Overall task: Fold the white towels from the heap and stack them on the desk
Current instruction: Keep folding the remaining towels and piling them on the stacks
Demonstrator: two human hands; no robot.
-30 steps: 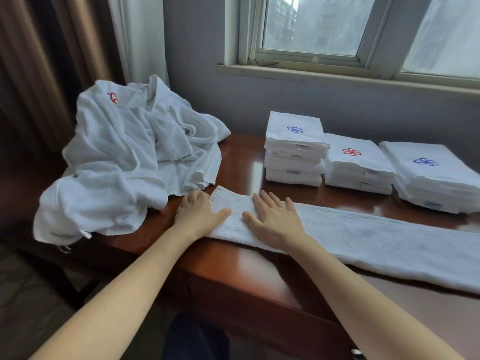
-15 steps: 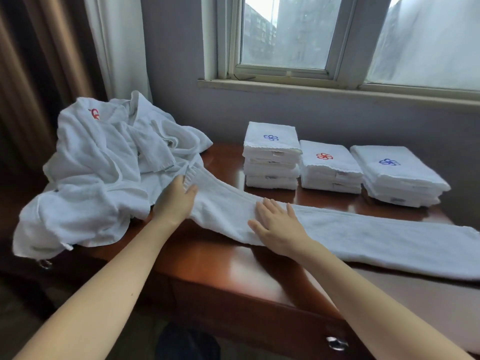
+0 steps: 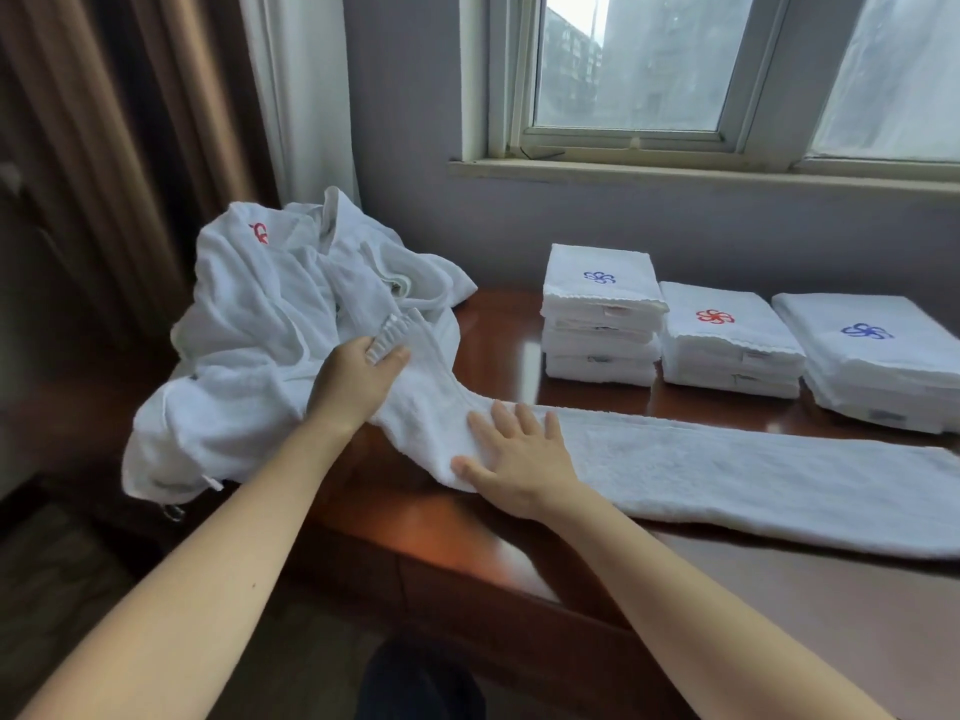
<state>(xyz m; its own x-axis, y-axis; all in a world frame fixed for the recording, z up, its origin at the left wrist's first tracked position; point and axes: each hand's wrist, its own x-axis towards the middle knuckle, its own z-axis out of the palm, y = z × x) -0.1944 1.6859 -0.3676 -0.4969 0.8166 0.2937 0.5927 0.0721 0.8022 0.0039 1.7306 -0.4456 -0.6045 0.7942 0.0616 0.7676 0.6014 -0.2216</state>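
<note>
Pinned under the flat, open right hand (image 3: 519,462), the folded towel strip (image 3: 753,475) is gripped at its end by the left hand (image 3: 358,379), seemingly for folding.

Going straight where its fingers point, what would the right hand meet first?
Likely nothing near: the right hand, flat on the long folded white towel, points along bare brown wooden desk between the crumpled white heap and the leftmost folded stack, toward the grey wall.

Dim, soft daylight.
We note white-framed glass window (image 3: 628,65) light glaring on glossy red-brown wooden desk (image 3: 519,350); frame edges bow.
</note>
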